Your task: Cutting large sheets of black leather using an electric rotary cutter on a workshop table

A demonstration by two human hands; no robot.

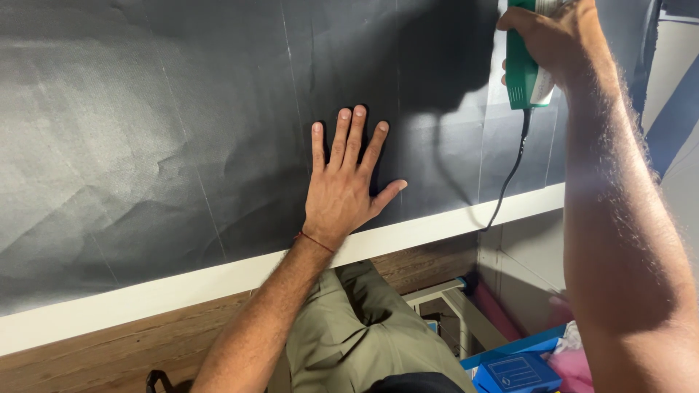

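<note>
My left hand [344, 188] lies flat, fingers spread, on a large dark grey fabric sheet [145, 131] spread over a white table [218, 280]. The palm rests near the table's front edge. My right hand [555, 38] is raised at the top right, wrapped around the handle of a green and white corded power tool [523, 76]. The tool's upper part is cut off by the frame. Its black cord [510, 178] hangs down across the fabric and over the table edge.
Faint chalk lines and creases [295, 80] run across the fabric. Below the table edge are a wooden panel [109, 342], my olive trousers [349, 335], a white frame [455, 302], a blue box [518, 372] and pink material [571, 364] at lower right.
</note>
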